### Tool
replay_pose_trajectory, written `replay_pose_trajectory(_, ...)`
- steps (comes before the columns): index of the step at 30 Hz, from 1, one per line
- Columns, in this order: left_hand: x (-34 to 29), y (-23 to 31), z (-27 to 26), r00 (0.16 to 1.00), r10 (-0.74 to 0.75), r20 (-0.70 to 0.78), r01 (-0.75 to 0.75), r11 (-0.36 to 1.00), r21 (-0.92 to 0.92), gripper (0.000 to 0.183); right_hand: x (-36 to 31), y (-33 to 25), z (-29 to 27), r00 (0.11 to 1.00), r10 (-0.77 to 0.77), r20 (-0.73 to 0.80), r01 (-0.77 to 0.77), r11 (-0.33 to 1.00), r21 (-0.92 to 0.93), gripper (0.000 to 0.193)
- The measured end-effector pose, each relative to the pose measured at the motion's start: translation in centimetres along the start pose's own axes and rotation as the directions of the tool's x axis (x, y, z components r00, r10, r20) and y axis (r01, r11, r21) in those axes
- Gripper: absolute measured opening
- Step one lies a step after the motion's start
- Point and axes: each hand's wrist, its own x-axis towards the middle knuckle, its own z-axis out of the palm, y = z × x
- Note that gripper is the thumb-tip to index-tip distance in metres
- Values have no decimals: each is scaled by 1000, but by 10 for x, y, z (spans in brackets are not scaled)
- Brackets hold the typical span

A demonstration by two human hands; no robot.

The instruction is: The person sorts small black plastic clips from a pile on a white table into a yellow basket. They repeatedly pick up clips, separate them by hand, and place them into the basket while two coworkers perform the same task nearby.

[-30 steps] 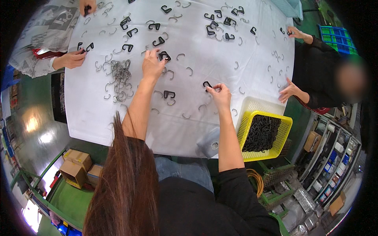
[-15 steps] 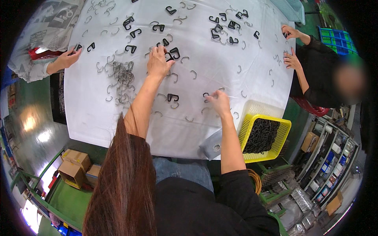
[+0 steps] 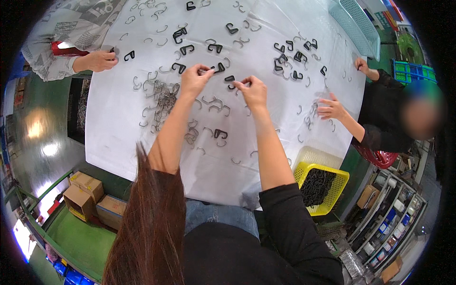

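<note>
My left hand (image 3: 194, 83) is above the white-covered table, thumb and fingers pinched on the end of a black hook-shaped clip (image 3: 219, 68). To its right, my right hand (image 3: 254, 94) has its fingertips closed at another black hook-shaped clip (image 3: 230, 79); the fingers partly hide the contact. More black clips lie beyond my hands, one of them a black clip (image 3: 214, 47) just past the left. Nearer me, a black clip (image 3: 220, 134) rests beside thin grey C-shaped rings (image 3: 216, 105). Left of my left forearm is a tangled pile of grey rings (image 3: 164, 97).
A yellow basket (image 3: 337, 192) full of black pieces stands at the table's near right corner, by a pale basket (image 3: 317, 156). A light-blue basket (image 3: 354, 28) is at the far right. Co-workers' hands reach in at left (image 3: 99, 61) and right (image 3: 335, 109).
My right hand has moved up and left, close to my left hand. The left has shifted slightly. The right-side co-worker's hands have moved apart. The whole view has shifted a little.
</note>
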Motion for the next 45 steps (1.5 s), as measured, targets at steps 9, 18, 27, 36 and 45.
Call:
replay_pose_trajectory(9, 31, 5, 40, 910, 410, -57, -352, 838, 418, 28, 21, -24, 24, 999, -35, -3, 34, 993, -116, 36)
replay_pose_trajectory(18, -3, -14, -39, 930, 86, 357, 309, 341, -888, 23, 48, -25, -15, 888, -219, 405, -239, 532, 812, 25)
replay_pose_trajectory(27, 68, -17, -64, 946, 199, -255, -99, 929, 356, 34, 114, -105, 14, 940, -255, 228, 336, 815, -472, 41)
replay_pose_trajectory(36, 62, -25, -89, 980, 91, 177, -78, 994, -80, 38, 112, -90, 13, 913, -259, 316, 371, 850, -374, 34)
replay_pose_trajectory(45, -11, -63, -145, 965, 173, 199, 90, 493, -865, 23, 59, -71, 0, 793, -371, 482, -215, 571, 793, 23)
